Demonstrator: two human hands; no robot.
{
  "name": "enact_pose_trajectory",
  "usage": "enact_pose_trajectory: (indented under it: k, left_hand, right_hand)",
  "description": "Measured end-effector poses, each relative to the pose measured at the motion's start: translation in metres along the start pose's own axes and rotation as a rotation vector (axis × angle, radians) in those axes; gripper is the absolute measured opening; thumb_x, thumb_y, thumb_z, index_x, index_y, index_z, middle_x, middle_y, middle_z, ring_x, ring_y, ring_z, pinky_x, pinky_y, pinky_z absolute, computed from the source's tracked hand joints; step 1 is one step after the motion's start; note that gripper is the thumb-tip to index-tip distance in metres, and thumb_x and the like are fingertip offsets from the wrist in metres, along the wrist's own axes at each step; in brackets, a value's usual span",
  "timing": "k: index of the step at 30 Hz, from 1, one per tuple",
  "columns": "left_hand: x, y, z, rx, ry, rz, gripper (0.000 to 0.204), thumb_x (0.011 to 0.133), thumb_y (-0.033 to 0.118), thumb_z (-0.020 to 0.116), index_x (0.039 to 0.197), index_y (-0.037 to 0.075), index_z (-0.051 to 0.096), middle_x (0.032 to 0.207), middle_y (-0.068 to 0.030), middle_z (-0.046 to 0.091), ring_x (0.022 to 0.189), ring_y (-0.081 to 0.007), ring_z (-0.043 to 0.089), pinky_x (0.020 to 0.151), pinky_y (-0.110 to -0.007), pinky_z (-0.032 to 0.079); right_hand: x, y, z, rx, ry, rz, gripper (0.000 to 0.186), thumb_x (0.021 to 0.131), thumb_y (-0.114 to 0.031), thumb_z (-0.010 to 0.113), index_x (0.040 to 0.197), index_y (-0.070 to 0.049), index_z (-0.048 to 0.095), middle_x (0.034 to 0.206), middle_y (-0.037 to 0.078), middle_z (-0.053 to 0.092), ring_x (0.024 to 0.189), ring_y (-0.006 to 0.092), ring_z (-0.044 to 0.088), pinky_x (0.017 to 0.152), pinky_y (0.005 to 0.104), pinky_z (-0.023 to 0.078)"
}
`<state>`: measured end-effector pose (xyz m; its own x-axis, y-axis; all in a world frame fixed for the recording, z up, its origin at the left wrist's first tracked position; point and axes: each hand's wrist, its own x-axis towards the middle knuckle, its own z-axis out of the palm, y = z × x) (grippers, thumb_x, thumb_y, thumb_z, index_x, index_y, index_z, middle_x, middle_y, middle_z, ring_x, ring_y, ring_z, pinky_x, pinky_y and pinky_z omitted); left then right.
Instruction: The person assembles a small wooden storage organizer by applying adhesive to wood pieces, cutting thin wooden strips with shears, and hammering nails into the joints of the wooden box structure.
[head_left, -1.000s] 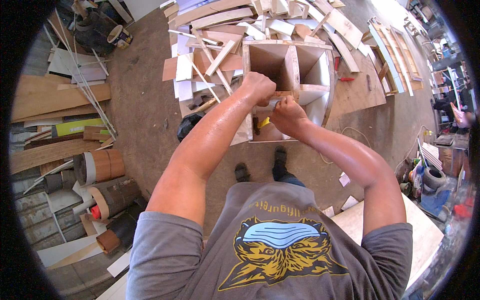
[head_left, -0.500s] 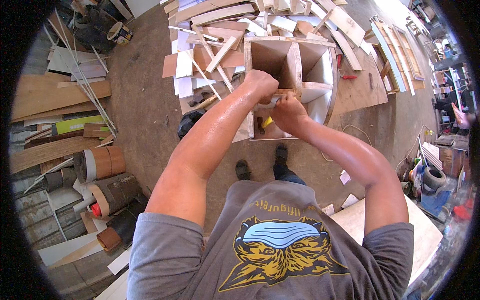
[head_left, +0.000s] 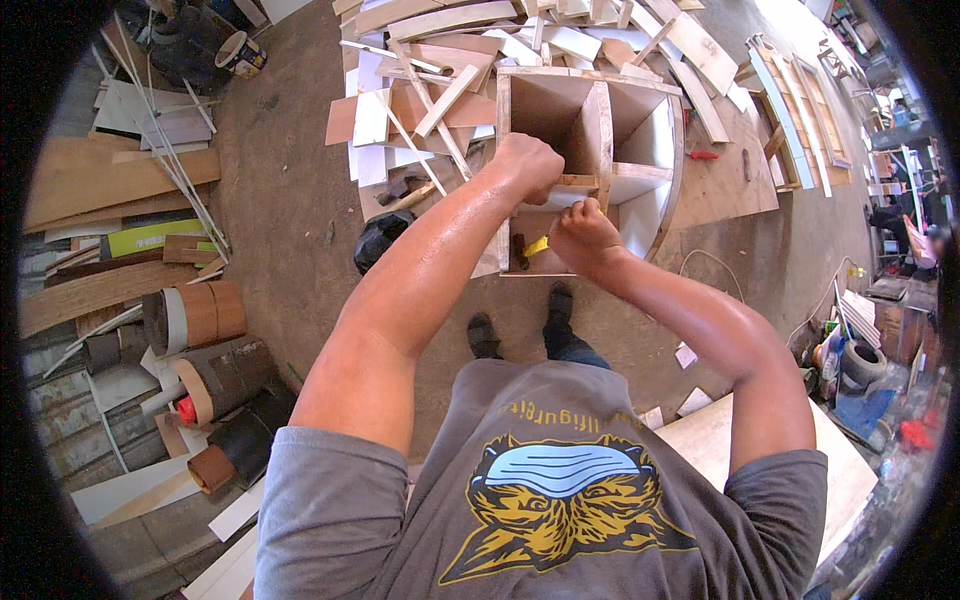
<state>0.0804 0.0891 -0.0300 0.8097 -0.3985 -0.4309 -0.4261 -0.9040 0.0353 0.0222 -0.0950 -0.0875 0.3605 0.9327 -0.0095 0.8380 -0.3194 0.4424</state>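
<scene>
A wooden cabinet frame (head_left: 603, 110) with several open compartments stands in front of me, its right side curved and its inner faces partly white. My left hand (head_left: 528, 165) is closed over the left compartments, beside a short crosspiece (head_left: 577, 181); what its fingers hold is hidden. Lower and to the right, my right hand (head_left: 587, 235) is closed around the handle of a hammer (head_left: 537, 245). The handle shows yellow, and the dark head points left over the near-left compartment. The hammer is apart from my left hand.
Wood offcuts (head_left: 447, 100) pile up behind and left of the cabinet. A black plastic bag (head_left: 382, 242) lies near my left forearm. A red-handled tool (head_left: 703, 155) rests on a board at right. Rolled sheets (head_left: 210, 320) and planks line the left side; a pale panel (head_left: 840, 470) lies at lower right.
My right hand has moved a little down and right with the hammer, away from the crosspiece. My left hand stays nearly in place. The whole view has shifted slightly.
</scene>
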Motion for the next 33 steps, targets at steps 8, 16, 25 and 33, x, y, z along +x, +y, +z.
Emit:
enact_pose_trajectory:
  k: [8,16,25,33]
  left_hand:
    - [0.001,0.0,-0.002,-0.006,-0.02,-0.004,0.023,0.072,0.019,0.08,0.093,0.011,0.083,0.097,-0.0131,0.08,0.093,-0.0312,0.078,0.078,-0.044,0.062]
    - [0.0,-0.001,-0.003,-0.01,-0.017,0.007,0.023,0.072,0.019,0.08,0.093,0.011,0.083,0.097,-0.0126,0.08,0.093,-0.0306,0.078,0.078,-0.044,0.062]
    - [-0.001,-0.001,-0.007,-0.016,-0.021,0.002,0.021,0.074,0.019,0.078,0.093,0.011,0.083,0.099,-0.013,0.08,0.095,-0.0311,0.078,0.08,-0.045,0.062]
    - [-0.004,-0.002,-0.006,-0.009,-0.019,-0.008,0.021,0.077,0.016,0.074,0.095,0.01,0.082,0.101,-0.0131,0.08,0.097,-0.0309,0.078,0.081,-0.045,0.062]
  right_hand:
    - [-0.002,-0.005,0.009,0.026,-0.035,0.084,0.016,0.08,-0.023,0.066,0.074,-0.012,0.075,0.075,0.008,0.071,0.073,0.0233,0.066,0.067,0.0402,0.043]
    - [0.0,-0.005,0.006,0.042,-0.038,0.083,0.017,0.079,-0.024,0.067,0.076,-0.012,0.078,0.075,0.006,0.071,0.075,0.0239,0.067,0.067,0.0406,0.044]
    - [0.009,-0.003,-0.014,0.111,-0.235,0.074,0.02,0.085,-0.026,0.065,0.078,-0.015,0.08,0.078,0.006,0.074,0.078,0.0232,0.07,0.07,0.0428,0.045]
    - [0.01,0.001,-0.015,0.112,-0.098,0.131,0.018,0.082,-0.026,0.066,0.077,-0.015,0.08,0.077,0.007,0.073,0.074,0.0231,0.067,0.069,0.0422,0.044]
